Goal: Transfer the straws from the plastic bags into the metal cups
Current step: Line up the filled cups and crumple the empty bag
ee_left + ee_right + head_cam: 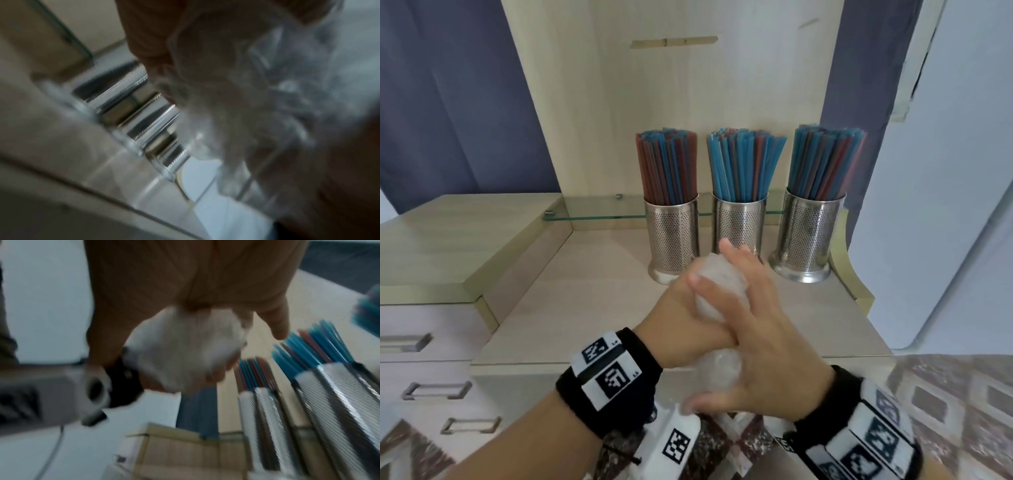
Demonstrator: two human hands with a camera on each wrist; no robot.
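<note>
Hands: left hand and right hand together clasp a crumpled clear plastic bag.
Cups: three perforated metal cups, straw-filled, stand upright just beyond on the bench.

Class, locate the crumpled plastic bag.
In the head view, the bag is balled between both hands, left hand and right hand, before the middle cup.

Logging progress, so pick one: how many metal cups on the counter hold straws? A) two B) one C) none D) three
D: the head view shows the left cup, middle cup and right cup all packed with upright straws.
</note>
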